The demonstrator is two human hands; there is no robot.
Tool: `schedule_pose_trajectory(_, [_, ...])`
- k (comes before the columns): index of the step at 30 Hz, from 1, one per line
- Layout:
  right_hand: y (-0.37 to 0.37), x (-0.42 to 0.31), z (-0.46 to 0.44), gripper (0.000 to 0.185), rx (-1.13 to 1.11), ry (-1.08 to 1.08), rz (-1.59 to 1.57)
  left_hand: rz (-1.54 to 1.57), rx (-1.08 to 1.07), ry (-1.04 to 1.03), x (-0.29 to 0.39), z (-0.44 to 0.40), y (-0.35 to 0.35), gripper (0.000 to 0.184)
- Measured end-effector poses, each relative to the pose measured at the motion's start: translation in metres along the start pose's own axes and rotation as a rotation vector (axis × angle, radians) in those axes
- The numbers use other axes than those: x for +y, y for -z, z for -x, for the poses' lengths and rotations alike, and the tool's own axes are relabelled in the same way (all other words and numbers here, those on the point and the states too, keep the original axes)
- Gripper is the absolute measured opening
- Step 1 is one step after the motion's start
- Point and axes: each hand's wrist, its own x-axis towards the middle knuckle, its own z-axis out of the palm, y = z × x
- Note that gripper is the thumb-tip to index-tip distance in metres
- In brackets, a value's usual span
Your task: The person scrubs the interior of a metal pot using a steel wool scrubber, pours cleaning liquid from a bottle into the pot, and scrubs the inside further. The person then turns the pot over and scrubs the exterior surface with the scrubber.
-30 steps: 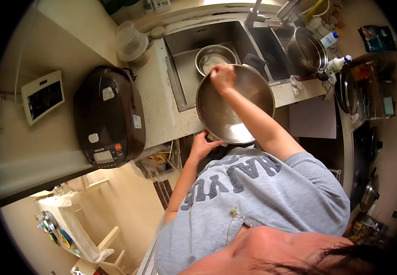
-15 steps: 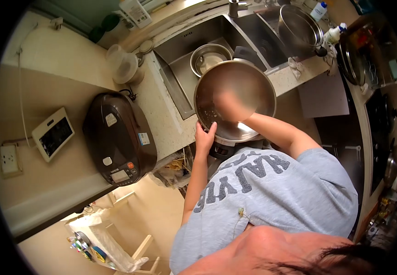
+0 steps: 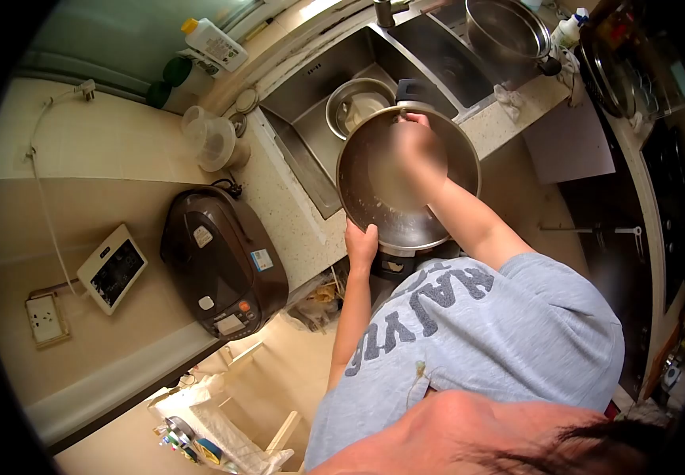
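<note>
A wide steel pot (image 3: 462, 162) with dark handles is tilted between my body and the sink, its inside facing me. My left hand (image 3: 360, 241) grips its lower left rim, thumb up on the edge. Inside the pot is my right hand (image 3: 420, 146), its fingers curled near the far inner wall. A small dark bit shows at the fingertips, but blur hides what it is. Pale specks and wet shine show on the pot's lower inside. A steel bowl (image 3: 333, 111) sits in the sink (image 3: 299, 95) just beyond the pot, with something pale and a dark-looking object in it.
A dark rice cooker (image 3: 223, 261) stands left on the counter (image 3: 283, 210), near clear plastic containers (image 3: 214, 142). Another large steel pot (image 3: 508, 36) is at the sink's right, below the faucet's (image 3: 388, 12) side. A white bottle (image 3: 214, 43) lies along the ledge.
My right hand has moved up and toward the pot's far inner wall. The left hand keeps its hold on the rim. The whole view has shifted slightly.
</note>
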Motion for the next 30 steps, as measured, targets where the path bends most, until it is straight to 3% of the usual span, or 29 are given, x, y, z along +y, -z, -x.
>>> schedule_pose_trajectory(3, [0.013, -0.075, 0.056, 0.012, -0.307, 0.127, 0.186, -0.042, -0.008, 0.038, 0.006, 0.006, 0.004, 0.043])
schedule_pose_trajectory(5, [0.032, -0.083, 0.086, 0.007, -0.791, 0.432, 0.158, -0.052, -0.011, 0.055, 0.007, 0.004, 0.003, 0.043])
schedule_pose_trajectory(7, [0.062, -0.055, 0.093, 0.004, -1.241, 0.545, 0.433, -0.082, -0.019, 0.087, 0.006, 0.005, 0.003, 0.042])
schedule_pose_trajectory(9, [0.095, 0.014, 0.066, 0.009, -1.557, 0.671, 0.933, -0.056, 0.009, 0.069, 0.003, 0.006, -0.001, 0.042])
schedule_pose_trajectory(11, [0.129, 0.018, 0.025, 0.01, -1.237, 0.824, 1.195, -0.022, 0.052, 0.053, 0.004, 0.004, -0.002, 0.042])
schedule_pose_trajectory(14, [0.087, -0.021, -0.021, 0.013, -0.886, 0.882, 1.293, -0.03, 0.045, 0.051, 0.014, 0.006, -0.001, 0.042])
schedule_pose_trajectory(16, [0.046, -0.035, -0.008, 0.013, -0.915, 0.848, 1.091, -0.05, 0.024, 0.072, 0.015, 0.005, 0.001, 0.042])
schedule_pose_trajectory(18, [0.035, -0.065, 0.057, 0.012, -0.951, 0.572, 0.785, -0.048, 0.023, 0.088, 0.014, 0.007, 0.001, 0.042])
schedule_pose_trajectory(20, [0.05, -0.046, 0.087, 0.013, -1.125, 0.58, 0.771, -0.044, 0.016, 0.096, 0.014, 0.006, 0.0, 0.042])
schedule_pose_trajectory(21, [0.065, -0.023, 0.089, 0.015, -1.282, 0.709, 0.926, -0.041, 0.043, 0.067, 0.014, 0.009, -0.001, 0.042])
schedule_pose_trajectory(22, [0.09, -0.033, 0.08, 0.017, -1.449, 0.627, 1.035, -0.029, 0.074, 0.032, 0.014, 0.007, -0.002, 0.042])
schedule_pose_trajectory(24, [0.129, -0.029, 0.046, 0.018, -1.34, 0.794, 1.036, -0.024, 0.075, 0.037, 0.013, 0.005, -0.002, 0.042])
schedule_pose_trajectory(26, [0.118, -0.025, 0.012, 0.012, -0.894, 1.009, 1.184, -0.009, 0.079, 0.066, 0.015, 0.007, -0.003, 0.042])
schedule_pose_trajectory(27, [0.1, -0.032, 0.001, 0.012, -0.802, 1.009, 1.115, -0.009, 0.078, 0.072, 0.014, 0.007, -0.003, 0.042])
schedule_pose_trajectory(30, [0.049, -0.017, 0.031, 0.014, -0.901, 0.977, 1.094, -0.037, 0.062, 0.092, 0.013, 0.006, -0.002, 0.042])
